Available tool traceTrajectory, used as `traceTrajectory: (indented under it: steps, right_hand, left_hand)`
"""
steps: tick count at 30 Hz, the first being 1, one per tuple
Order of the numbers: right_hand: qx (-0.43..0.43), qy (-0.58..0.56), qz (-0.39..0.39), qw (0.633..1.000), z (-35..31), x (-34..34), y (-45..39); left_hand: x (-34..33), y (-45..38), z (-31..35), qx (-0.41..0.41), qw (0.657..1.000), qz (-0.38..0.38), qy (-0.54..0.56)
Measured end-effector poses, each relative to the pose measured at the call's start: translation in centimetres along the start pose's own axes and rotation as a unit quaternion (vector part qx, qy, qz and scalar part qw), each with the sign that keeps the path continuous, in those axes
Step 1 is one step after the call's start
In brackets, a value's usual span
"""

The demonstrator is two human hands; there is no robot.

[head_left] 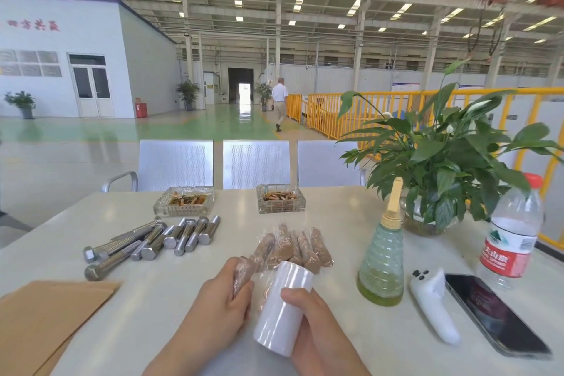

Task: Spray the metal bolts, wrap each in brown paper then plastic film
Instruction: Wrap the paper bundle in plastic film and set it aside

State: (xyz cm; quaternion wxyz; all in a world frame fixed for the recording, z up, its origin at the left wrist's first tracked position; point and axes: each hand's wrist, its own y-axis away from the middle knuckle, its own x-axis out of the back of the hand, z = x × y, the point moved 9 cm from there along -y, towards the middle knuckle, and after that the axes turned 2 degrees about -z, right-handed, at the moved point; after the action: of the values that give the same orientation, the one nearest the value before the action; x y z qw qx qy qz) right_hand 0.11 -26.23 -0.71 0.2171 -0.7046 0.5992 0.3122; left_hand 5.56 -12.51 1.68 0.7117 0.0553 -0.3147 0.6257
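My left hand (224, 299) grips a bolt wrapped in brown paper (242, 275), with clear film stretched from it to the white roll of plastic film (282, 308). My right hand (308, 314) holds that roll from the right, thumb on its side. Several wrapped bolts (296, 246) lie in a pile just beyond my hands. Several bare metal bolts (149, 239) lie at the left of the white table (345, 223). Brown paper sheets (45, 314) lie at the near left. A green spray bottle (381, 259) stands upright to the right.
Two glass ashtrays (184, 201) (280, 198) sit at the table's far side. A potted plant (439, 168), a water bottle (512, 235), a white controller (433, 305) and a phone (494, 311) occupy the right. Metal chairs (256, 163) stand behind the table. A person (280, 101) walks far off.
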Motion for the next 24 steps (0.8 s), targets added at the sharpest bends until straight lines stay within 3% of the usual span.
traceTrajectory:
  steps: [2,5,8,10,14,17,20,24]
  right_hand:
    - [0.023,0.022,-0.019,0.999,-0.3,-0.3,0.0]
    - [0.035,0.018,-0.036,0.999,-0.1,-0.8,0.1]
    - [0.045,0.033,-0.030,0.998,-0.2,-1.0,0.1]
    - [0.042,0.048,-0.026,0.998,-0.4,-1.0,0.2]
    - [0.026,0.070,-0.016,0.997,-0.6,-0.9,0.7]
    - [0.010,0.074,-0.032,0.997,-0.5,-1.0,1.2]
    - [-0.009,0.043,-0.023,0.999,0.2,-1.0,1.5]
    - [-0.020,0.006,0.004,1.000,1.0,-1.8,1.5]
  left_hand:
    - [0.3,0.0,-0.1,-0.015,1.000,0.017,-0.012]
    - [-0.5,-0.2,-1.1,0.061,0.990,-0.002,0.130]
    - [-1.9,0.0,-2.8,0.217,0.918,-0.049,0.329]
    - [-2.1,0.5,-2.8,0.221,0.890,-0.084,0.390]
    - [-0.9,1.1,-1.0,0.115,0.923,-0.105,0.353]
    - [-0.1,0.9,-0.5,0.086,0.946,-0.059,0.308]
    - [1.3,0.9,0.4,0.023,0.987,0.010,0.159]
    - [2.5,0.9,0.4,0.001,0.995,0.095,-0.002]
